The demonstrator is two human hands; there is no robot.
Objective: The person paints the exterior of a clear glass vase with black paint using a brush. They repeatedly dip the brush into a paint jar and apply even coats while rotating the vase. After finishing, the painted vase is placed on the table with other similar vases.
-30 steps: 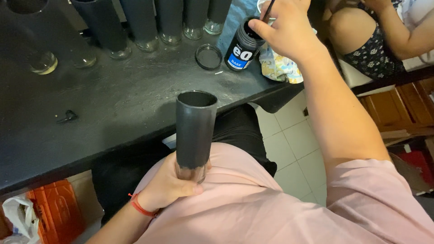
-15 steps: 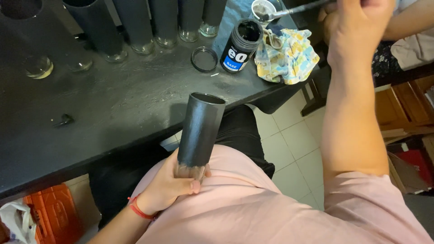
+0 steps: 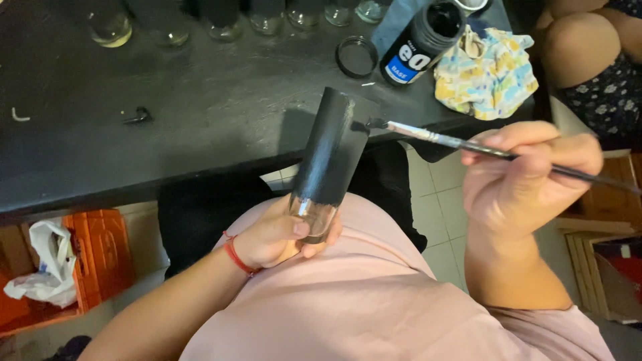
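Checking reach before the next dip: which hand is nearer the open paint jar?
Right. The right hand with the brush is below the paint jar; the left hand sits lower, gripping the glass.

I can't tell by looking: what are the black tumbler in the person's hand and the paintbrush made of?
The tumbler looks like clear glass: its bare base is see-through, and the rest wears matte black paint. The paintbrush seems to have a dark, slim handle, wood or plastic, a shiny silver metal collar and dark bristles.

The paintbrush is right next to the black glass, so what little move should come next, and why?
Probably a stroke down the glass: the paintbrush in the right hand has its tip at the rim, and the left hand holds the still clear, unpainted base.
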